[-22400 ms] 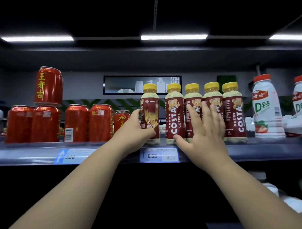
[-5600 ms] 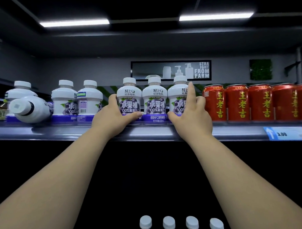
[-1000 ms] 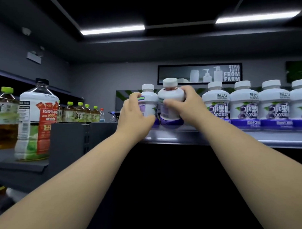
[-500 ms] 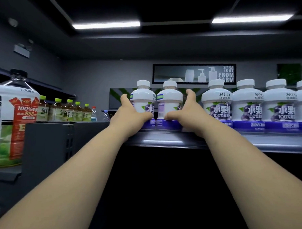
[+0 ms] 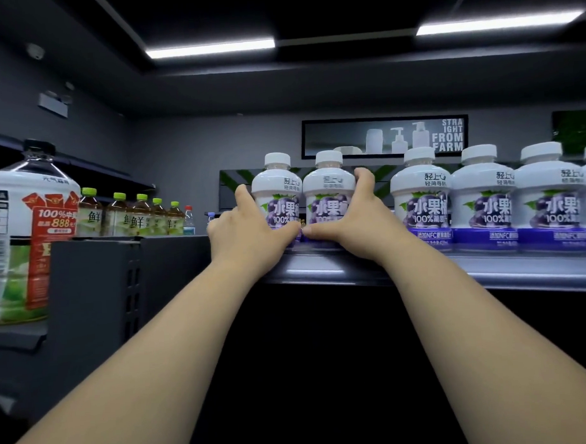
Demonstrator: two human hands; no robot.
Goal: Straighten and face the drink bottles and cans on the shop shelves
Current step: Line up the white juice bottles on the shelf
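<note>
- Up front, left hand clasps the end bottle: thumb laid across the lower front of the label, index finger running up the bottle's outer left side, the other fingers bent behind.
- Right hand clasps the second bottle the same way, mirrored: thumb across the lower front, fingers up its outer right side.
- Thumb tips nearly meet low down, where the two bottles touch.
- Both bottles stand upright at the left end of the shelf, near its front lip; white caps, purple grape labels turned to the camera.
- A gap separates this pair from three more bottles of the same kind, standing side by side further right, labels forward; a fourth is cut off at the frame edge.
- Off to the left, on a separate unit: a large jug with a red promo tag, then a row of green-capped tea bottles.
- Wall sign behind reads "STRAIGHT FROM FARM".
</note>
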